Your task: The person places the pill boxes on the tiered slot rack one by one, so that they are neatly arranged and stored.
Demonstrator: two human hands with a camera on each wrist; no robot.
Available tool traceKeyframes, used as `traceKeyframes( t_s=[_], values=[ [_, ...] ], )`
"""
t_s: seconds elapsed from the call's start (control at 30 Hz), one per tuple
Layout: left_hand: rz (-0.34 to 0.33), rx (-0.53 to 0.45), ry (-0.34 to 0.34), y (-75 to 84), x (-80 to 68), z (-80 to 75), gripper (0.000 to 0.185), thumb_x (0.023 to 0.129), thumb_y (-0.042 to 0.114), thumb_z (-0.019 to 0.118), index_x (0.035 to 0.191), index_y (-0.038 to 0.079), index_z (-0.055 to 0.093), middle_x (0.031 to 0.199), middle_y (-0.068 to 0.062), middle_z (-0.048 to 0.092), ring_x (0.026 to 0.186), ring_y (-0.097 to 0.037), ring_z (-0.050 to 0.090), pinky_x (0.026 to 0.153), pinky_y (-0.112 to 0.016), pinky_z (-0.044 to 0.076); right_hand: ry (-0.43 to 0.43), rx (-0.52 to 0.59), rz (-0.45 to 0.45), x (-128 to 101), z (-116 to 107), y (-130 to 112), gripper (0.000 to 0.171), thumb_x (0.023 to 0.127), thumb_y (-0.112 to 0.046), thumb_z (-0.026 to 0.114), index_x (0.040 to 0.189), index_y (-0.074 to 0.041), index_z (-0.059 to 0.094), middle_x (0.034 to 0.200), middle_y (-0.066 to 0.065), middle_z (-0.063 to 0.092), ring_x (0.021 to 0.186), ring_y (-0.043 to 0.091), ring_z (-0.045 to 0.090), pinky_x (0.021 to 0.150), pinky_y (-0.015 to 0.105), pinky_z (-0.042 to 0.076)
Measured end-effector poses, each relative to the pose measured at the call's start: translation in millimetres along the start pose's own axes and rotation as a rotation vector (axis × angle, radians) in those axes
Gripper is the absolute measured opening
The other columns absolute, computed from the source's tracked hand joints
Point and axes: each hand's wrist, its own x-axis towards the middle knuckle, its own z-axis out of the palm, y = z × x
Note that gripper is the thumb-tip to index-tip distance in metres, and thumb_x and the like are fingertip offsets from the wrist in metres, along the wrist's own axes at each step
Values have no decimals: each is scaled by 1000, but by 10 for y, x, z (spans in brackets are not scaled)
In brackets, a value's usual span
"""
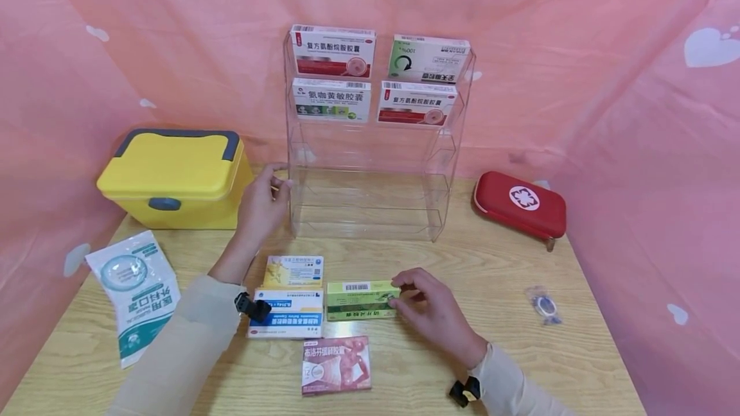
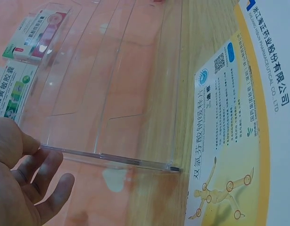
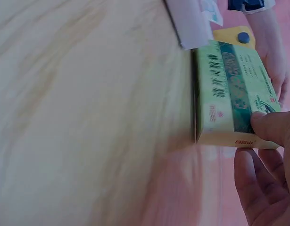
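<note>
My left hand (image 1: 263,203) pinches the left side edge of a clear acrylic display rack (image 2: 117,160) between thumb and fingers. The rack's upper tiers hold several medicine boxes, such as a white and red one (image 1: 333,53); its lower tiers are bare. In front of the rack, my right hand (image 1: 432,310) holds the right end of a green medicine box (image 1: 360,300). In the right wrist view the thumb lies on the box's printed face, fingers at its end. Left of it lie a white and blue box (image 1: 289,323) and a yellow box (image 1: 295,271).
A pink medicine box (image 1: 336,366) lies near the front. At the left stand a yellow case (image 1: 173,172) and a mask packet (image 1: 139,294). On the right are a red first-aid pouch (image 1: 514,207) and a small plastic-wrapped roll (image 1: 544,306). Pink cloth (image 1: 520,82) hangs behind.
</note>
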Motion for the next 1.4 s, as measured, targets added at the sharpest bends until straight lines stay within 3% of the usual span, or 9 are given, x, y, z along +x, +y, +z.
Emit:
traceKeyframes(
  t_s=[0.2,0.43,0.67,0.77,0.87,1.07,1.4],
  values=[
    [-4,10,0,12,18,11,33,104,18,60,136,11,57,93,-9,65,78,-25,58,62,-39,46,86,40,-38,249,-128,-152,40,82,6,81,117,-8,65,111,6,66,91,23,67,64,36,59],
    [8,8,7,38,29,-2,33,103,17,61,135,10,58,92,-10,66,77,-26,60,60,-39,46,209,53,-121,956,-379,-661,35,82,15,77,113,5,65,110,15,67,94,25,67,64,37,59],
    [15,0,7,27,52,27,33,103,18,61,135,11,59,91,-9,67,75,-25,61,59,-39,46,297,99,-140,1704,-524,-896,29,89,9,73,116,7,63,110,16,67,96,29,67,70,45,58],
    [13,2,1,20,50,35,33,104,20,61,135,12,59,92,-9,68,75,-25,62,60,-39,46,332,71,-165,1948,-594,-958,29,90,6,73,117,6,63,112,15,67,96,27,68,70,48,57],
    [8,3,-5,16,49,33,33,104,19,61,136,12,58,93,-10,67,76,-25,61,60,-39,46,362,43,-192,2129,-624,-917,29,90,4,74,117,4,65,114,13,66,98,23,68,69,44,57],
    [1,10,-3,6,46,14,32,104,19,59,135,11,58,93,-9,67,76,-25,60,60,-39,46,380,11,-227,2389,-588,-598,31,90,-6,78,119,-6,68,117,1,65,101,12,65,67,33,56],
    [1,21,5,-7,10,-11,31,104,19,59,134,12,59,91,-8,66,75,-24,60,57,-39,44,348,-31,-174,2509,-512,-404,28,93,-14,76,119,-11,68,117,-5,62,101,9,66,67,33,57]
  ],
)
